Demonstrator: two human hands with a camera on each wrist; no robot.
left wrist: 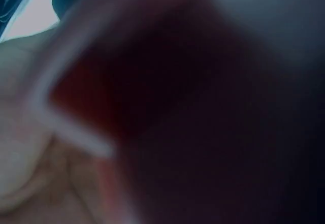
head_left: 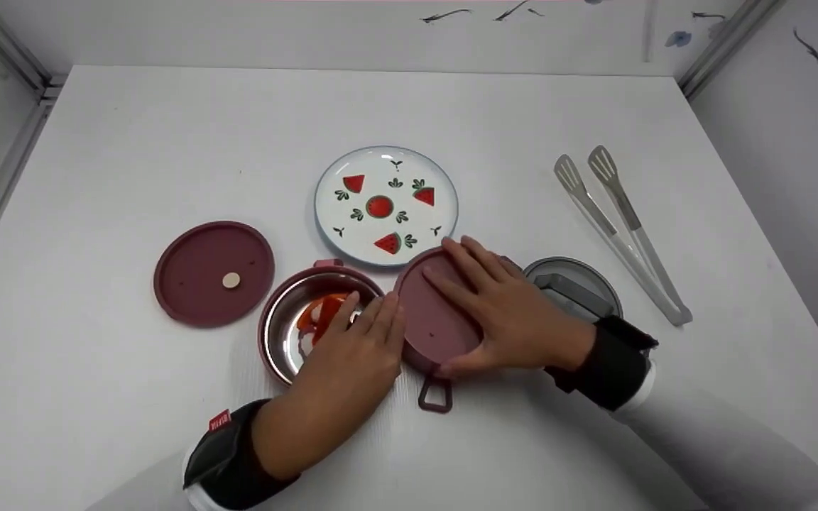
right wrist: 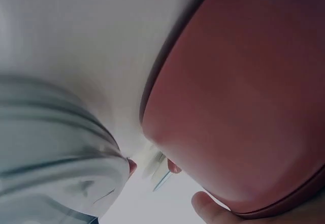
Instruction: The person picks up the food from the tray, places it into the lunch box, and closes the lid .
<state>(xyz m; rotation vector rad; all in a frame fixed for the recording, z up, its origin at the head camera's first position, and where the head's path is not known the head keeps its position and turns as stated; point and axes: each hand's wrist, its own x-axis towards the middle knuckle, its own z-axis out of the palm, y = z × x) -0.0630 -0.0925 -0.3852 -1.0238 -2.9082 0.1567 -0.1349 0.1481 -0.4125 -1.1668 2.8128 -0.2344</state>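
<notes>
My right hand (head_left: 512,305) is spread over a maroon lid (head_left: 444,341) on a pink bowl (right wrist: 238,97). Its fingers reach the far side of the lid and its thumb lies along the near edge. My left hand (head_left: 356,355) crosses the right part of a metal-lined bowl (head_left: 282,319), fingers straight and together, beside the left edge of the lidded bowl. Orange-red and white contents (head_left: 324,316) show inside the metal-lined bowl, partly hidden by that hand. A loop handle (head_left: 436,408) sticks out below the lidded bowl. The left wrist view is dark and blurred.
Left of the bowls lies another maroon lid (head_left: 203,298) with a beige plug. A watermelon-patterned plate (head_left: 380,177) stands behind them. To the right are a grey round container (head_left: 579,277) with a handle and slotted tongs (head_left: 622,241).
</notes>
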